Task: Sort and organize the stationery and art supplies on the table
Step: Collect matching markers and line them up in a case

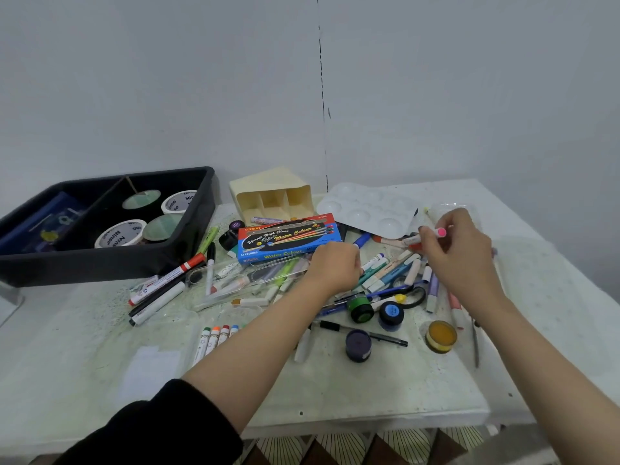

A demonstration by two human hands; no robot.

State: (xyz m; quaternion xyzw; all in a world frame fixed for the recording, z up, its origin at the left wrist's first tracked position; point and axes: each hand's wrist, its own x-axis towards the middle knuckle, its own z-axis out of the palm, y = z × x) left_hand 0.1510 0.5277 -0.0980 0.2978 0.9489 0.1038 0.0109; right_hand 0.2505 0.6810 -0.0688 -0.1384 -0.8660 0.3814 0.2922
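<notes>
Pinching a pink-capped marker [437,232] right of the water colour box [288,238], right hand [459,260] holds it above the pen pile [391,273], likely to sort it; left hand [335,266] curls beside the box; its grip unclear.

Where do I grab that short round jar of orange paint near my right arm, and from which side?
Take the short round jar of orange paint by its side wall, coming straight down from above, thumb and fingers opposite. It stands upright, wider than tall, and its top may be open. Your right hand holds a pink-tipped marker.
</notes>
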